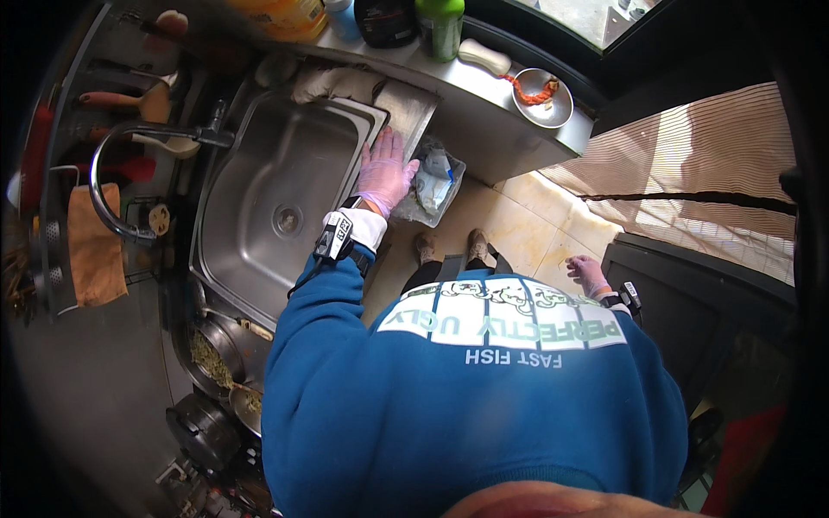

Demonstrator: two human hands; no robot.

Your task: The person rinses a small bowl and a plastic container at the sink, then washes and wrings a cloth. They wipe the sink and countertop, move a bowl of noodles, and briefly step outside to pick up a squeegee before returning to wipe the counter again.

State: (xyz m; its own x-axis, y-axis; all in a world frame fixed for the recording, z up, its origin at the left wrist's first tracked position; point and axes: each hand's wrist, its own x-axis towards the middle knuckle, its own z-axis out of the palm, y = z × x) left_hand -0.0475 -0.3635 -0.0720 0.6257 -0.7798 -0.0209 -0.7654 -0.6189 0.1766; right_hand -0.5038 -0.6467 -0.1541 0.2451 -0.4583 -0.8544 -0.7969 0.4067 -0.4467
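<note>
My left hand [387,169], in a thin clear glove, lies palm down at the right rim of a stainless steel sink [259,188], its fingertips at a metal ledge [407,107]. Its thumb stands apart, and no held object shows. A clear plastic bin [457,188] with crumpled wrappers [432,181] is just right of it. Off to my right side, my right hand [586,272], also gloved, hangs low near a dark cabinet, fingers loosely bent and nothing visible in them. The sink holds no dishes, and its drain [287,220] shows.
A curved faucet [107,188] reaches from the left. Bottles [440,29], a white soap-like bar [484,57] and a metal bowl [543,116] with an orange cord line the sill. Pans [217,330] with green food and a dark pot [202,430] stand lower left. A folded cloth [337,84] lies behind the sink.
</note>
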